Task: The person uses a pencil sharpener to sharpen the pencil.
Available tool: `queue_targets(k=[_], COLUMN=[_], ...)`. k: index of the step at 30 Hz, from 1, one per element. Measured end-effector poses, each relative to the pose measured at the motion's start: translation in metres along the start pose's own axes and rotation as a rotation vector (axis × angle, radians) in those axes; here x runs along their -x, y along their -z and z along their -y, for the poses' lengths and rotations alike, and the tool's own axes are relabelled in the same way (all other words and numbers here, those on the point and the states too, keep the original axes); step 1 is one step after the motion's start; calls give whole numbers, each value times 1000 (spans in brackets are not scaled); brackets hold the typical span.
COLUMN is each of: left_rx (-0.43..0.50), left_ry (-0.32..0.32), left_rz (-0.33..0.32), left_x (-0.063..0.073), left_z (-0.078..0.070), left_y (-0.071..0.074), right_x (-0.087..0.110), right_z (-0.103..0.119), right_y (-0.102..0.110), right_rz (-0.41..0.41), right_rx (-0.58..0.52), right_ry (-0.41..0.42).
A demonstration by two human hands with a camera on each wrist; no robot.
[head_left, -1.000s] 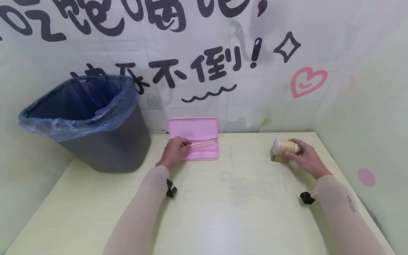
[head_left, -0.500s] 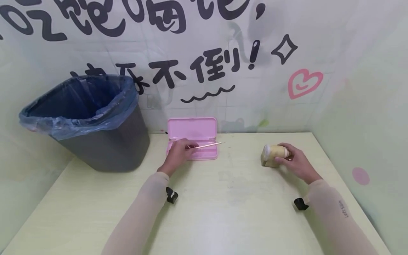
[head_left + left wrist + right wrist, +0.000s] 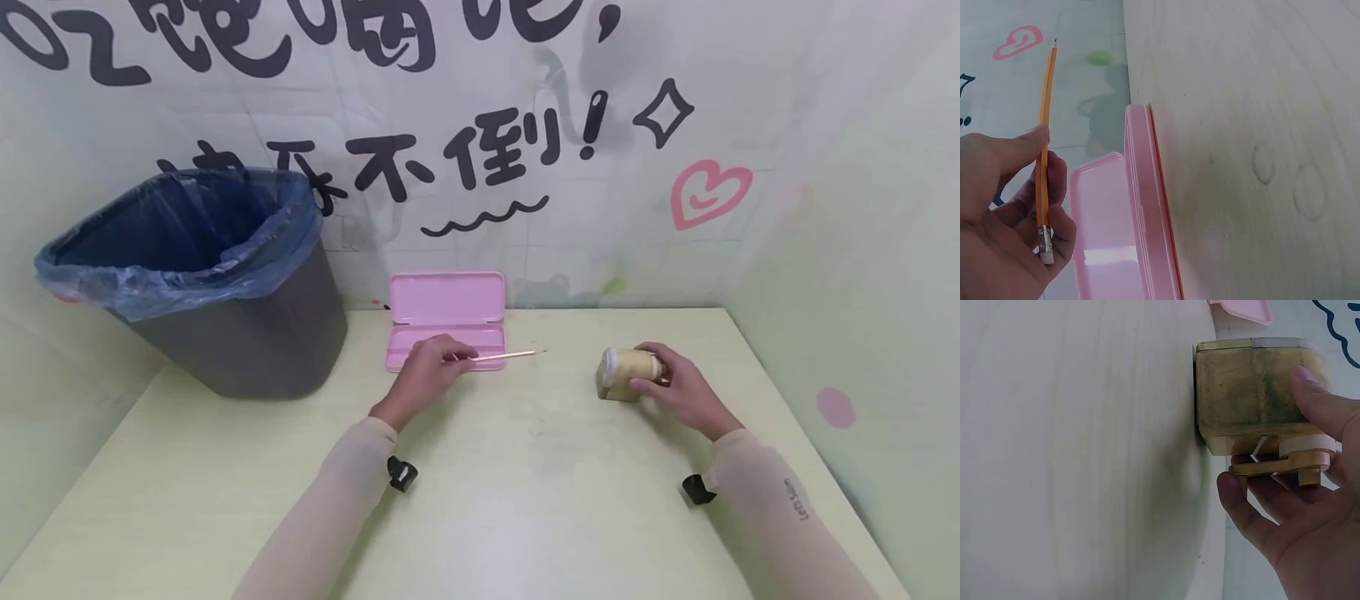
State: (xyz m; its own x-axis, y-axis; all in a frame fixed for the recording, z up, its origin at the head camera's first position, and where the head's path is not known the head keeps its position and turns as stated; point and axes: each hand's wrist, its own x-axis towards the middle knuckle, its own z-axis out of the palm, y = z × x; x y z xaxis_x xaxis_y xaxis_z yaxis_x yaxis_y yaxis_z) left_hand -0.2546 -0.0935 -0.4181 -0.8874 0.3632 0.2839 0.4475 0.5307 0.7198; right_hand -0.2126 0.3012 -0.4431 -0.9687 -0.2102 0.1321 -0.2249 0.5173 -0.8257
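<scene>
My left hand (image 3: pixel 427 372) pinches a yellow-orange pencil (image 3: pixel 1048 81) between thumb and fingers, near its eraser end. In the left wrist view the sharp dark tip points away from the hand, and the silver ferrule and whitish eraser lie by the curled fingers. Just behind, an open pink pencil case (image 3: pixel 448 297) lies with its lid up. My right hand (image 3: pixel 678 392) grips a yellowish hand-crank pencil sharpener (image 3: pixel 1247 390), thumb on its smudged body and fingers around the crank side (image 3: pixel 1266 467). Tip and sharpener are apart, with the pencil pointing right towards it.
A grey bin (image 3: pixel 262 350) with a blue plastic liner (image 3: pixel 187 287) stands at the table's back left. Behind the pale wooden table (image 3: pixel 495 517) rises a wall (image 3: pixel 375 233) with black lettering. Another wall (image 3: pixel 862 333) borders the right side.
My left hand has lifted the pencil out of the pink case and brought it rightwards and nearer. My right hand has moved the sharpener left and slightly nearer.
</scene>
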Motion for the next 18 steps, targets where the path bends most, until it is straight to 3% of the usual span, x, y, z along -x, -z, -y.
queue_targets(k=[5,18], left_rx=[3,10], left_ry=[-23,-10], left_rz=[3,58], left_x=[5,18], left_z=[-3,-9], left_y=[-1,-5], right_x=[4,13], right_z=[5,22], right_y=[-4,-23], right_rz=[18,43], right_rx=[-3,-32], right_ry=[0,63])
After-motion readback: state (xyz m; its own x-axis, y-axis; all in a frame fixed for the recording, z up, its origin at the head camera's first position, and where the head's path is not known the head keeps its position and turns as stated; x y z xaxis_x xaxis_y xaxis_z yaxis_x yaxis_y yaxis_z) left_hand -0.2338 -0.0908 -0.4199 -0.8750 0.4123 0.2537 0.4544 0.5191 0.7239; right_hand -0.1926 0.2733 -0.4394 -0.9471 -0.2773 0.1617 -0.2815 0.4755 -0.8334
